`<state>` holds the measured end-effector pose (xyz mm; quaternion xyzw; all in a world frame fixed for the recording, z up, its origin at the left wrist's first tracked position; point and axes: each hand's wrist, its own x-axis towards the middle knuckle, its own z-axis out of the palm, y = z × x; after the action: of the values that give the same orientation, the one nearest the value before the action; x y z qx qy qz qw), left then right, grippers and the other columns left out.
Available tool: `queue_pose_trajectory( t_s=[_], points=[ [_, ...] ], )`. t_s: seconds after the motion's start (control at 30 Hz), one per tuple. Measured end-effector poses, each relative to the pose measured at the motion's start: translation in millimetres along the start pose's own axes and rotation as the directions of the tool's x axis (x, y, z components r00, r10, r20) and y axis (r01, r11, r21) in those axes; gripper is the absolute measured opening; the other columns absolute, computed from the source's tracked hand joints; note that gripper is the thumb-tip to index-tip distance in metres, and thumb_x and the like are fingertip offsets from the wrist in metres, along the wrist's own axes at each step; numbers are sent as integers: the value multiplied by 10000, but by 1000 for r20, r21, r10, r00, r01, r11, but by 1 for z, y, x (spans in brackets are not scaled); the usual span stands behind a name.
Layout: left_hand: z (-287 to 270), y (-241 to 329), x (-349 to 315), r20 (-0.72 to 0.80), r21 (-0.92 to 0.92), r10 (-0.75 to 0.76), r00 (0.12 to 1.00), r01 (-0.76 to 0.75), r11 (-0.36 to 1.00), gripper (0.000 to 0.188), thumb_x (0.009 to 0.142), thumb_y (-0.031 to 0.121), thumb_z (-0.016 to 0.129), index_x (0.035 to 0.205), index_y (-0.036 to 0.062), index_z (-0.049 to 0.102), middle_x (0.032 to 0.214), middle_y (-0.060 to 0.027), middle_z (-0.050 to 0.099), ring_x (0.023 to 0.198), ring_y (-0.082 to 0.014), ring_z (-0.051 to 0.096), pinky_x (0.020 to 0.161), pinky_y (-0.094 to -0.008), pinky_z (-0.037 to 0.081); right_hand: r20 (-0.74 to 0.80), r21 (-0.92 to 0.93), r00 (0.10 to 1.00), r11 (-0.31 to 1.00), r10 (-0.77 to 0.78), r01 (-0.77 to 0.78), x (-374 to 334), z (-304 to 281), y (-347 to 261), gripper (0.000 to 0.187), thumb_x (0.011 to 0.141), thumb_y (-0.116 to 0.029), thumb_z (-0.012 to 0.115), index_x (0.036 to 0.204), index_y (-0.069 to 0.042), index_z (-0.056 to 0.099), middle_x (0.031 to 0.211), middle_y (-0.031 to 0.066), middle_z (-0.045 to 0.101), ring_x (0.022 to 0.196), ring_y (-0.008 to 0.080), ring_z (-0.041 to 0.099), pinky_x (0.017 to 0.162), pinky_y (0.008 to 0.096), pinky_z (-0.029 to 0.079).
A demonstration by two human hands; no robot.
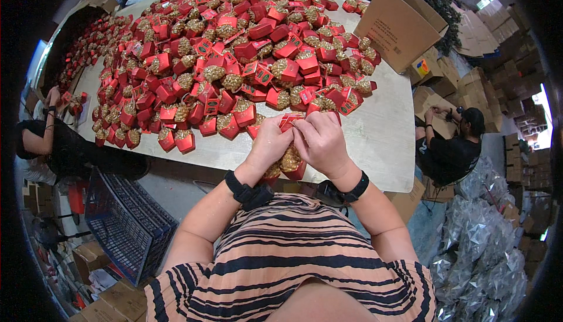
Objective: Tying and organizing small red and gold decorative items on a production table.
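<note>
- Ornaments [291, 161], just below the left hand [268, 145] and right hand [324, 141], looked light, with stiff bodies and perhaps fragile gold parts; the flat sides seemed the safest hold.
- Their faceted bodies were red, the gold bumpy and glittering.
- Both hands pinched red cards [288, 121] between them; whether they also bore the ornaments, I could not tell.
</note>
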<state>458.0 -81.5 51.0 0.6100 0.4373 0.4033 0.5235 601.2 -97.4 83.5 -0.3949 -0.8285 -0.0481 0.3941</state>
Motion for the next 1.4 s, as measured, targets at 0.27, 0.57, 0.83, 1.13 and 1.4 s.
queue_pose_trajectory(
  t_s=[0.27, 0.57, 0.83, 1.13, 1.4],
  points=[
    [2, -3, 1, 3, 52, 13, 1000, -13, 999, 197, 801, 54, 538, 963, -20, 622, 798, -122, 668, 714, -129, 606, 668, -302, 481, 40, -74, 999, 997, -15, 18, -2, 0, 1, 127, 682, -70, 667, 756, -43, 566, 688, 69, 480, 619, 235, 488, 612, 347, 377],
    [6, -12, 4, 16, 132, 11, 1000, -13, 991, 161, 786, 42, 542, 907, -19, 628, 743, -117, 646, 685, -123, 574, 632, -299, 467, 109, -168, 993, 983, -53, 71, 4, -6, -1, 135, 641, -92, 631, 679, -62, 506, 664, 65, 445, 604, 220, 492, 598, 339, 362],
    [6, -9, 2, -5, 61, 9, 1000, -9, 998, 178, 798, 85, 538, 909, -30, 617, 771, -184, 649, 678, -188, 615, 655, -334, 473, 154, -206, 985, 972, -79, 110, 3, -6, 1, 133, 651, -107, 621, 677, -67, 497, 659, 58, 438, 604, 208, 498, 592, 340, 360],
    [4, -5, 1, 28, 124, 2, 1000, -6, 992, 183, 795, 87, 557, 915, -37, 616, 765, -181, 649, 662, -173, 602, 643, -327, 469, 255, -170, 966, 982, -40, 86, -1, -7, 4, 100, 687, -112, 600, 689, -70, 509, 659, 57, 450, 596, 205, 511, 577, 337, 361],
    [5, -15, 2, 2, 123, 55, 999, -54, 991, 188, 767, 74, 577, 923, -20, 625, 743, -198, 633, 654, -252, 622, 627, -342, 470, 336, -186, 941, 977, -36, 104, 1, -14, 8, 85, 675, -141, 586, 671, -89, 519, 672, 54, 508, 610, 209, 553, 581, 328, 387]
  ],
)
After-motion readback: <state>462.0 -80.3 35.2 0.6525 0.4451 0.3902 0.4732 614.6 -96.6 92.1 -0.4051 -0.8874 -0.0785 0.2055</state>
